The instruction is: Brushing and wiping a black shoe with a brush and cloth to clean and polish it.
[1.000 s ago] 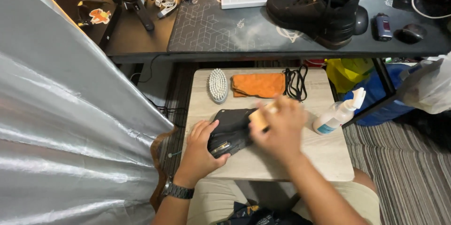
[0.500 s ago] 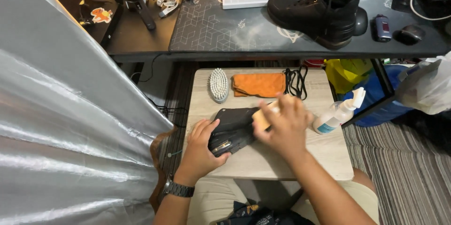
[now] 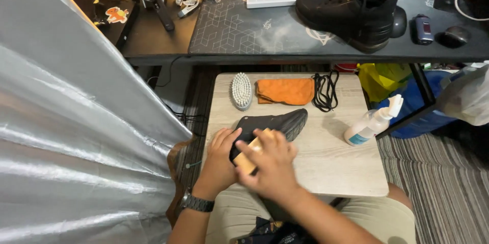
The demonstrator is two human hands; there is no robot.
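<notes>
Two hands work over one black shoe (image 3: pixel 277 124) lying on its side near the front of the small wooden table (image 3: pixel 346 167): the left hand (image 3: pixel 221 155) clamps the heel end, and the right hand (image 3: pixel 272 165) closes around a wooden-backed brush (image 3: pixel 250 153) pressed to the upper. Brushing well here likely means short, even strokes while the left keeps the shoe from sliding. Both wrists angle inward, fingers curled, the right forearm crossing from the lap.

An orange cloth (image 3: pixel 285 91) lies between a white brush (image 3: pixel 241 90) and black laces (image 3: pixel 324 90).
</notes>
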